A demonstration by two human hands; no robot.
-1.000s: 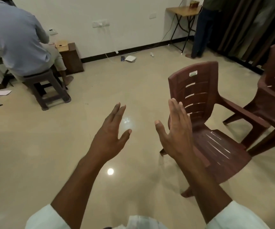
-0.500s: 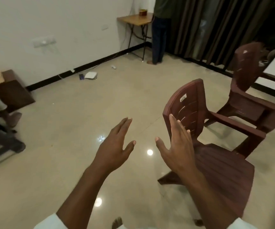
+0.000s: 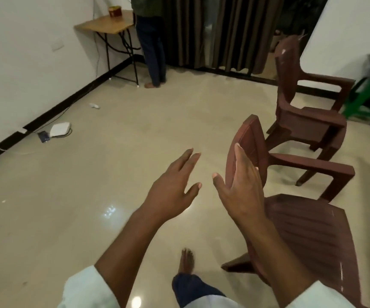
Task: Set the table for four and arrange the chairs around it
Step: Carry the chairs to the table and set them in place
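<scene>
Both hands have moved closer to the near chair since a moment ago, and the view has swung to the right. The seated person and the stool that showed at the far left edge before are gone now. A green stool now shows at the far right edge of the floor. A bare foot has stepped forward too.

The left hand is up in the air with its fingers straight and a little apart. It holds nothing. The right hand is flat, fingers together, right by the back of the near chair. I cannot tell if it touches the chair yet. The second chair stands behind it, toward the far right corner by the curtain. No dining table shows here, only a small side table by the far wall, with a person's legs next to it.

What could go wrong? The near chair looks tipped, so it might slip on the shiny floor or fall over if it is grabbed with one hand only. Its leg is close to the bare foot and could bump the toes. It could also knock the second chair if it swings that way.
</scene>
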